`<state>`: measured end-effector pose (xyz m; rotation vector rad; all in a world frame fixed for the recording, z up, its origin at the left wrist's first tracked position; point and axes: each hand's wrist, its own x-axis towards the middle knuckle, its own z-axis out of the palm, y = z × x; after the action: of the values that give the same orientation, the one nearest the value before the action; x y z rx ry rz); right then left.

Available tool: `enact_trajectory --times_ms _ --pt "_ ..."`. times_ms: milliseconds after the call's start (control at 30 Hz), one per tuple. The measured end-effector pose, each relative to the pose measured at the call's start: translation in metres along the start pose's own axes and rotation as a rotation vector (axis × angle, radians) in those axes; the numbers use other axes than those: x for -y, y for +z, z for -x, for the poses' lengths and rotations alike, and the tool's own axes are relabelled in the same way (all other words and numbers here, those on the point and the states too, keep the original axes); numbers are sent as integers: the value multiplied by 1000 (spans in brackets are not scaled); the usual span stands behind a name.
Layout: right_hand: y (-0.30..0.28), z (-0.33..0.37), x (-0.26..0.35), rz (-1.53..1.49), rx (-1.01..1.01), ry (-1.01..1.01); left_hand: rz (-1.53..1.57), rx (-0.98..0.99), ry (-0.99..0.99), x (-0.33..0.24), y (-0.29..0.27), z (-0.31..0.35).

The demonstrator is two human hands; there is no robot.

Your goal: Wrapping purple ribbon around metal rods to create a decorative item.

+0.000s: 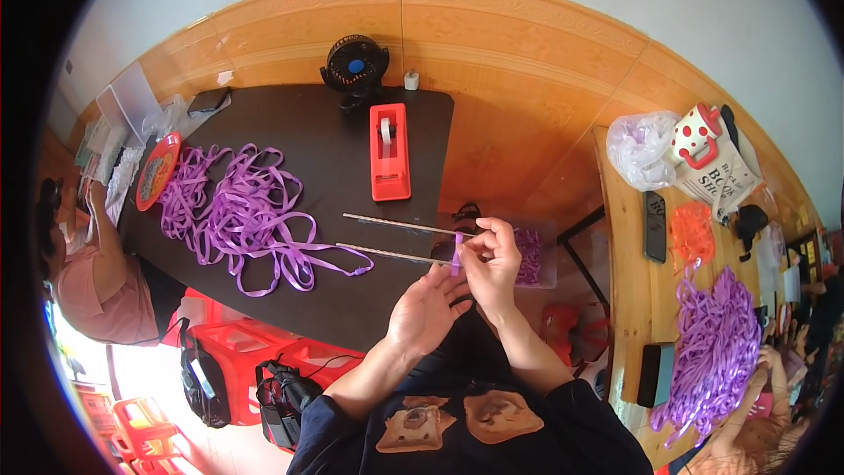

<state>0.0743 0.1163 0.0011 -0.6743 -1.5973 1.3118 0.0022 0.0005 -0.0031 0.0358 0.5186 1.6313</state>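
Observation:
Two thin twisted metal rods, the upper one and the lower one, stick out side by side over the right part of the dark table. A short band of purple ribbon spans them near their right ends. Thumb and fingers of my right hand pinch at this ribbon. My left hand lies palm up just below, fingers apart, its fingertips close to the lower rod and the band. To the left spreads a loose heap of purple ribbon, one strand reaching toward the rods.
A red tape dispenser and a black fan stand at the back. Beneath my right hand is a bin of purple pieces. Rightward, a wooden table bears more ribbon. Co-workers sit on both sides; red stools stand below.

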Motion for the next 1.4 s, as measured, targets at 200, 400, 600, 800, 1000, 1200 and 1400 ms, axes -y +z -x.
enact_trajectory --times_ms 200,400,600,800,1000,1200,1400 --pt "2 -6 6 39 41 33 -14 9 3 0 2 0" --pt "-9 1 3 -61 -44 166 -21 0 -11 -3 8 2" --pt "-16 6 -25 -234 -66 286 -27 9 -22 -3 5 2" --pt "-19 7 -51 -666 -19 572 -29 3 -24 -3 5 1" --pt "-12 7 -83 -1045 185 781 -41 2 -20 -2 5 1" --pt "5 9 -93 -1110 359 727 -40 29 -14 -2 6 0" --pt "-22 3 -62 -790 88 707 -25 18 -7 -4 5 0"
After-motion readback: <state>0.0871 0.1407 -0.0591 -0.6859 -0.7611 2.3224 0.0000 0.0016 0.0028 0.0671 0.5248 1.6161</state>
